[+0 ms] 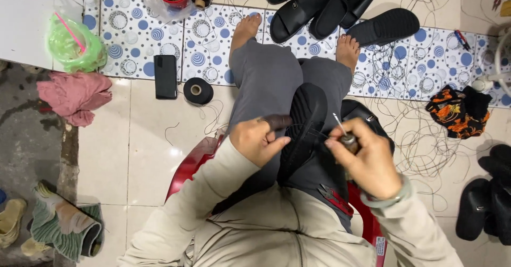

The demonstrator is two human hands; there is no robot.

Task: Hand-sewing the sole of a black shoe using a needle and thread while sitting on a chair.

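The left hand (257,139) pinches the edge of a black sandal (301,126) lying on the person's lap at mid-frame; just right of it, the right hand (367,160) is closed around a stitching awl (345,133) with its needle tilted up-left, dark thread (318,134) running between sandal and awl. More black sandals (340,6) lie on the floor at upper right.

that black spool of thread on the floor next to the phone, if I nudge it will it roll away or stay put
The black spool lies flat, its hole facing up, so a nudge would probably slide it, not roll it. The glossy floor tile looks slippery, so it may skid easily. It seems small and probably light; tipped on edge, it could roll.
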